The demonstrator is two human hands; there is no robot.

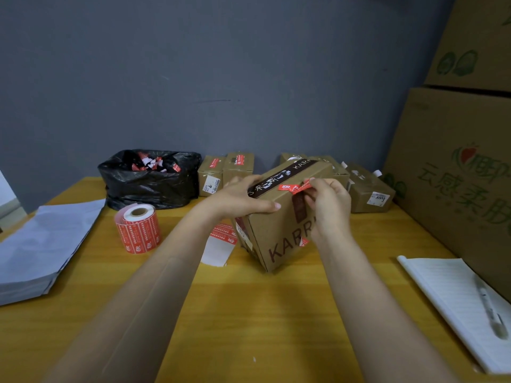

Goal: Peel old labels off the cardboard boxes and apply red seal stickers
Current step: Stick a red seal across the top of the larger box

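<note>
Dim, even indoor light; the grey painted wall (221, 64) darkens toward the top. Faint sheen lies on the black plastic bag (149, 186). Wide-angle bending bows the edges of the yellow wooden surface (249, 313); detail is soft throughout.

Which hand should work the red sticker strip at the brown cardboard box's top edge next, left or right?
Right, probably. The right hand pinches the crumpled red sticker strip, while the left hand grips the top of the brown cardboard box, better used as the brace.
</note>
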